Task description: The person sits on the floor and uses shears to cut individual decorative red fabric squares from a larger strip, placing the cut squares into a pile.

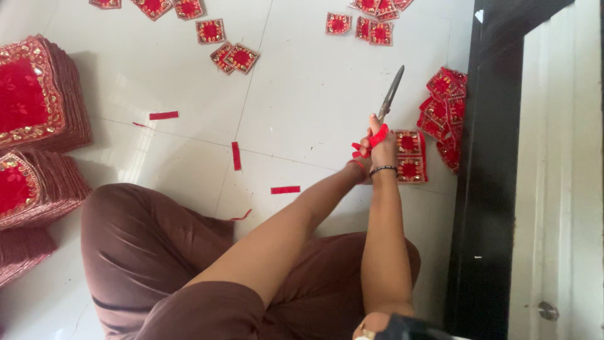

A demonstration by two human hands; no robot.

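Scissors [391,94] w/ red handles sit in the right hand [380,148], fingers closed through the loops, steel blades pointing up and away over the white tiled floor [302,94]; blades look shut or nearly so, can't tell for sure. Right wrist wears a dark beaded bracelet [383,169]. Left hand [360,162] is mostly hidden behind the right forearm, reaching in just beside the right hand near the scissor handles; can't tell how open it is or whether it grips anything. Just right of the hands, touching the floor, lies a strip of red square patches [410,155] w/ gold trim, two squares showing. Further right, against the black door frame [484,189], a loose heap of cut patches [443,110]. More single red patches scattered along the top: a cluster at top right [368,24] and a spread at top left [217,41]. Thin red offcut strips [236,155] lie on the tiles, well apart from each other, btwn the hands and the left side. At far left, tall stacks of larger red embroidered pieces [34,94] w/ gold borders. Person sits cross-legged in brown trousers [151,252], both arms stretched fwd over the knees.
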